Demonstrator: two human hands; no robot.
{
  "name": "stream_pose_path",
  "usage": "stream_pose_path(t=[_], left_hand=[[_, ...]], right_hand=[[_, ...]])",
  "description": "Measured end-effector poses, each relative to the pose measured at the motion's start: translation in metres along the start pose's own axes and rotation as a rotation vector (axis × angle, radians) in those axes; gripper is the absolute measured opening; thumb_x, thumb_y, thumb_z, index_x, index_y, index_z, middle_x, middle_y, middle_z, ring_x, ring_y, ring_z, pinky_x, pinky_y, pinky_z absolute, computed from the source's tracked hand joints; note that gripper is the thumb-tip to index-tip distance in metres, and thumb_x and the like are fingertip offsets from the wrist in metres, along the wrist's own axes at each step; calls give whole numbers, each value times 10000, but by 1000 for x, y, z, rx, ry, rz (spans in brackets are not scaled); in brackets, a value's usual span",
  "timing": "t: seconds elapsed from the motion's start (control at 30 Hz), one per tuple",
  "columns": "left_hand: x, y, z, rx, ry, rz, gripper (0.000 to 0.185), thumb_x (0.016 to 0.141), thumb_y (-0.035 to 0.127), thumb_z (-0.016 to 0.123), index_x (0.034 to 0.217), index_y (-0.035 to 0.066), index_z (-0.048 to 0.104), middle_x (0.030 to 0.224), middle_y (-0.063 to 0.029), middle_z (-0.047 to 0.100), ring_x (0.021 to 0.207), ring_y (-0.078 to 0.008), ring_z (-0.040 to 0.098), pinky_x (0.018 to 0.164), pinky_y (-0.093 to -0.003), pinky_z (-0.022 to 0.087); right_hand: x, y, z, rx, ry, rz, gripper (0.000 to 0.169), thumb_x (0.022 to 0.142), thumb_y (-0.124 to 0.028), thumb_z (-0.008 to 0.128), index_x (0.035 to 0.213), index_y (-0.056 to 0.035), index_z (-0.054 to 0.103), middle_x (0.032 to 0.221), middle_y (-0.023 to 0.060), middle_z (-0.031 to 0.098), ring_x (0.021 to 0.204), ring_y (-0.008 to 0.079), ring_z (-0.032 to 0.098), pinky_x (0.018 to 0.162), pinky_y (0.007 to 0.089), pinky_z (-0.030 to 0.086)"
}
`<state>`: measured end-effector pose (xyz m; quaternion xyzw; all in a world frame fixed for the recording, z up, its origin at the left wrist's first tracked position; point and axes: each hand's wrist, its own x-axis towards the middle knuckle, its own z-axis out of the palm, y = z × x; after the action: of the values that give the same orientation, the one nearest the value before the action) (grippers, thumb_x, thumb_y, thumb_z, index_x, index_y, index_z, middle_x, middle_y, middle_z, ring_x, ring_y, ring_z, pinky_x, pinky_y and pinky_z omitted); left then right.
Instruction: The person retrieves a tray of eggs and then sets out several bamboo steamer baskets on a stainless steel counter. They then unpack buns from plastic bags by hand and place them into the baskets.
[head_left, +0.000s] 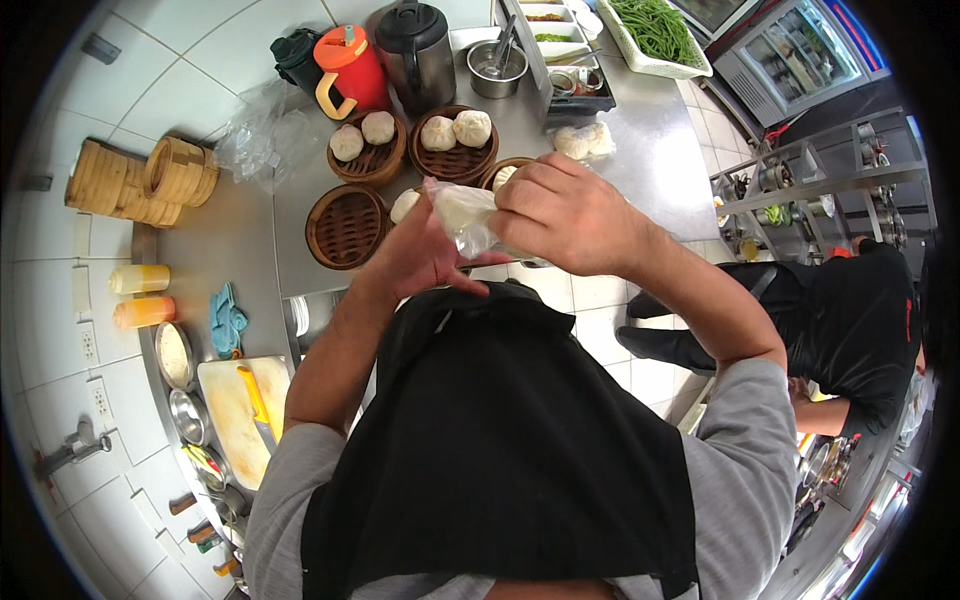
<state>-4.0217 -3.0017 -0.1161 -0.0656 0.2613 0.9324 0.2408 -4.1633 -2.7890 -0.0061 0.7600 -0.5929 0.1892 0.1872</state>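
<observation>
A clear plastic bag (466, 214) with something pale inside hangs from my right hand (559, 214), whose fingers pinch its edge. My left hand (420, 259) is against the bag's left side, fingers spread and palm turned up; whether it grips the plastic is unclear. Beyond the hands stand round bamboo steamers: one with no bun (347, 226), one with two white buns (367, 161) and another with two buns (454, 146). Partly hidden behind my hands are a bun (405, 205) and a further steamer (510, 171). Another bagged portion of buns (583, 140) lies on the steel table.
A red jug (351, 67), a steel pitcher (416, 60) and a steel pot (497, 71) stand at the back. Stacked steamers (127, 180) are at left, near a cutting board (221, 397) with a yellow-handled knife (255, 397). A co-worker (832, 322) is at right.
</observation>
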Motion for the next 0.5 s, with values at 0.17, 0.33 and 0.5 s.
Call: stream_pose_path(t=[0.17,0.33,0.5], left_hand=[[9,-3,8,-176,-209,171,765,1033,654,432,1583,127,359,1529,-142,518,1323,-364,606,987,-609,575],[5,5,31,-9,79,537,719,922,261,647,1547,79,340,1457,-151,545,1321,-322,590,1108,-493,509],[3,0,34,140,143,630,746,889,151,645,1553,67,315,1425,-175,550,1243,-315,643,1047,-461,556]], right_hand=[[-4,0,5,136,-117,-79,261,765,-196,703,1017,-128,689,1052,26,632,1022,229,634,870,375,510],[-13,-8,23,222,53,337,232,805,-173,777,1009,-129,675,1064,63,646,984,308,638,883,432,514],[-10,-30,50,493,201,807,439,811,-113,799,1218,-75,639,1060,120,655,954,355,659,812,442,549]])
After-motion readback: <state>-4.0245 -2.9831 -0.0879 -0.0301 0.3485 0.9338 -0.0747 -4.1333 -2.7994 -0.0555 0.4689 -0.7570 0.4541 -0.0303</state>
